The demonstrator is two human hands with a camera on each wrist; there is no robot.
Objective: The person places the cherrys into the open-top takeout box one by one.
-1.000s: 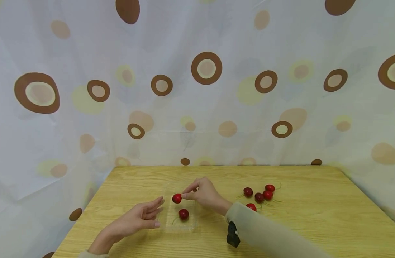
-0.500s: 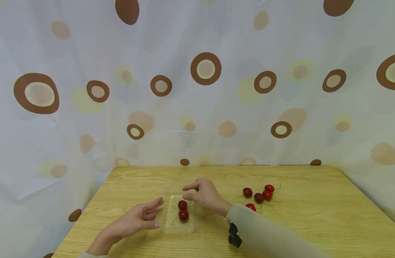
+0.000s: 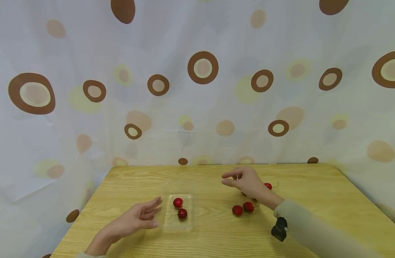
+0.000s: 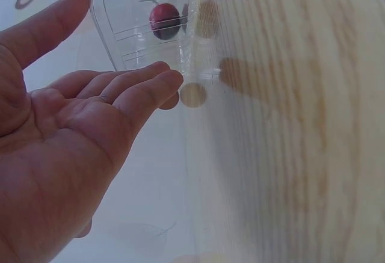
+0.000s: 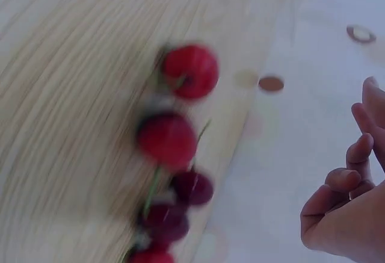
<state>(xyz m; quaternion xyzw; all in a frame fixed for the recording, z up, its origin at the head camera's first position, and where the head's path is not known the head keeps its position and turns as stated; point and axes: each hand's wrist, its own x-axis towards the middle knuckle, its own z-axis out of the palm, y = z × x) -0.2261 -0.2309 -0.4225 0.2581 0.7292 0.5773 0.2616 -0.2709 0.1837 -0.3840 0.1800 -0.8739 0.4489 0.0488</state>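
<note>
A clear plastic box (image 3: pixel 173 226) stands on the table with two red cherries inside, one cherry (image 3: pixel 177 202) behind the other cherry (image 3: pixel 182 214). At its left side is my left hand (image 3: pixel 133 220), thumb and fingers spread apart, fingertips right at the box wall in the left wrist view. My right hand (image 3: pixel 249 182) hovers above the loose cherries, thumb and forefinger parted with nothing between them. Below it lie two bright cherries, a left cherry (image 3: pixel 237 210) and a right cherry (image 3: pixel 248 206). The hand and wrist partly cover more cherries, which show blurred in the right wrist view.
The wooden table (image 3: pixel 213 233) reaches back to a patterned curtain (image 3: pixel 217 100), which also hangs along both sides. A black device (image 3: pixel 279 229) is strapped at the right sleeve (image 3: pixel 307 222).
My right hand let go of a cherry inside the box, then moved right over the loose cherries. That cherry now lies beside the other one. The left hand stayed in place.
</note>
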